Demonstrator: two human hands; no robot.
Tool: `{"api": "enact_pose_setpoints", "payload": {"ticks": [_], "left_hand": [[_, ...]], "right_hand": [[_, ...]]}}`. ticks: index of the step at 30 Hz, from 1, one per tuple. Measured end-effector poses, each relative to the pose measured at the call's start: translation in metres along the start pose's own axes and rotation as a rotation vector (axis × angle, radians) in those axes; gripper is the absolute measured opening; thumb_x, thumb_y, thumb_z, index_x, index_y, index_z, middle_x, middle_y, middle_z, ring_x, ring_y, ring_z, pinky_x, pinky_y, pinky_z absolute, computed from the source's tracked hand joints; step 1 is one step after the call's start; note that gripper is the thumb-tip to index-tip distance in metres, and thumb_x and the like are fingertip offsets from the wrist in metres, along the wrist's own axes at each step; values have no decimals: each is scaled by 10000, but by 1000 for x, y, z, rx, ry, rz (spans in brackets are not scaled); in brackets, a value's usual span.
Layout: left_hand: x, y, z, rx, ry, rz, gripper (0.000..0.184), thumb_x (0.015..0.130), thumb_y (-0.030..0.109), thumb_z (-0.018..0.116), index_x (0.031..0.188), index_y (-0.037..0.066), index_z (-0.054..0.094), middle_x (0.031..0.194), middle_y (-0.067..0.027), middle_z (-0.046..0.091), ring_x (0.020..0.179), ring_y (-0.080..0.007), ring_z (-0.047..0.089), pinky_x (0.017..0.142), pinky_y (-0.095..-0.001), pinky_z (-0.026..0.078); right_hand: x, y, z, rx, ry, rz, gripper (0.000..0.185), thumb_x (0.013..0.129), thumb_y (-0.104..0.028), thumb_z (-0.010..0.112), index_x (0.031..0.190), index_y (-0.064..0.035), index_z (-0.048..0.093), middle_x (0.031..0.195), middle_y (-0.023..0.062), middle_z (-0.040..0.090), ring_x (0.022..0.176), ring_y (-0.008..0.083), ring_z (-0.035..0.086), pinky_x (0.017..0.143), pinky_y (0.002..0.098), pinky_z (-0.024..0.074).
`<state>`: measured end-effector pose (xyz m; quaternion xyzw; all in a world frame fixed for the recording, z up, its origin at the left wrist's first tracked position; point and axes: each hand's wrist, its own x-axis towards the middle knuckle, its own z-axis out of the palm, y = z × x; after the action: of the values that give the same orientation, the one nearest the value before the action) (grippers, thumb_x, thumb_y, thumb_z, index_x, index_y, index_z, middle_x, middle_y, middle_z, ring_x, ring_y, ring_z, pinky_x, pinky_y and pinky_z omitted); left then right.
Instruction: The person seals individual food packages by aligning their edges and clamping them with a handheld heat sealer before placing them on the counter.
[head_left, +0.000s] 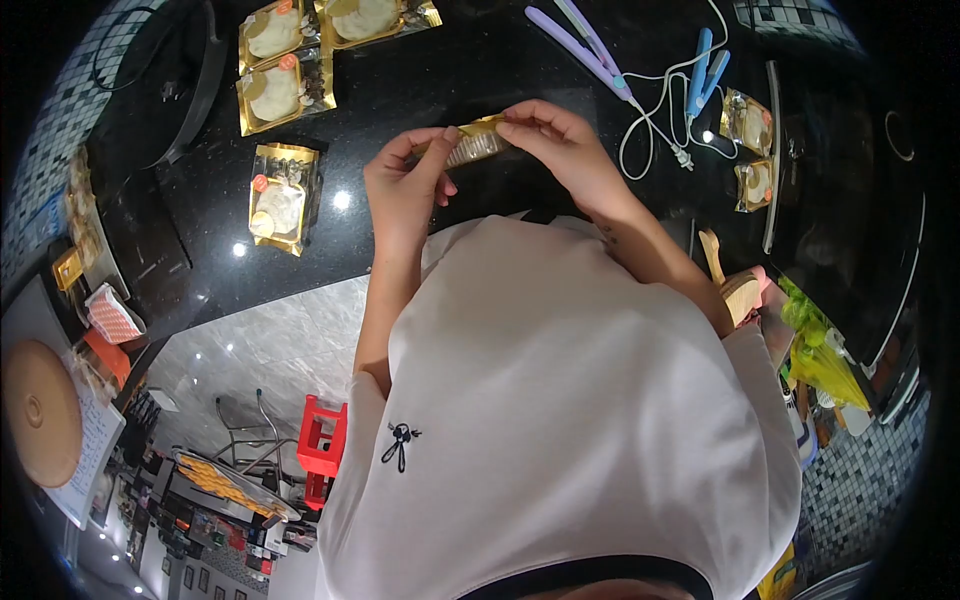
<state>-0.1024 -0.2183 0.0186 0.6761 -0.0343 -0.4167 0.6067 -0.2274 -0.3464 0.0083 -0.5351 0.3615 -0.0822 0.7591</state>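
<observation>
Apparently, work is partly done: clear-and-gold packet [478, 149] is held up over dark counter [430, 65], near its front edge. One end of packet is pinched between thumb and fingers of left hand [400, 190], other end by right hand [565, 150]. Filled packets [275, 210] are laid at left, and two smaller-looking packets [748, 125] at right. Whether any is sealed cannot be told. Purple clamp tool [585, 58] and blue clamp tool [705, 78] are touched by neither hand.

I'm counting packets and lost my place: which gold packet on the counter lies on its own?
The single packet nearest the left hand; the others lie grouped, three packets beyond it and two packets off to the right.
</observation>
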Motion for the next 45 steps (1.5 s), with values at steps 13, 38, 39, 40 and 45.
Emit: {"api": "enact_pose_setpoints", "payload": {"ticks": [13, 38, 39, 40, 45], "left_hand": [[5, -2, 3, -32, 14, 21, 160, 806, 116, 700, 864, -26, 653, 650, -42, 600, 433, -52, 491, 386, -170, 347], [7, -1, 2, 25, 10, 31, 177, 812, 144, 709, 864, -16, 652, 627, -17, 587, 441, -41, 489, 387, -166, 333], [7, -1, 1, 27, 1, 32, 177, 812, 143, 709, 865, -16, 652, 629, -17, 588, 441, -40, 489, 388, -165, 334], [7, -2, 1, 27, -7, 34, 178, 812, 142, 709, 867, -17, 652, 632, -17, 590, 442, -40, 489, 389, -165, 335], [6, -1, 2, 29, 3, 34, 181, 807, 140, 714, 877, -16, 654, 632, -17, 592, 443, -40, 489, 395, -163, 341]], "right_hand": [[9, 9, -6, -25, -19, -15, 160, 888, -124, 605, 1012, -25, 630, 944, -10, 607, 922, 59, 532, 836, 205, 401], [24, -38, -99, -622, -168, -255, 421, 752, -184, 753, 1119, -46, 599, 922, 13, 612, 843, 97, 563, 729, 233, 444], [16, -47, -91, -692, -214, -283, 409, 737, -220, 763, 1083, -54, 621, 936, 26, 620, 857, 107, 571, 740, 251, 448], [11, -56, -82, -744, -274, -331, 424, 724, -231, 764, 1075, -41, 619, 919, 57, 614, 832, 146, 594, 737, 271, 459], [11, -66, -63, -1002, -338, -443, 388, 708, -273, 746, 989, -31, 631, 900, 111, 614, 803, 273, 613, 689, 340, 482]]}}
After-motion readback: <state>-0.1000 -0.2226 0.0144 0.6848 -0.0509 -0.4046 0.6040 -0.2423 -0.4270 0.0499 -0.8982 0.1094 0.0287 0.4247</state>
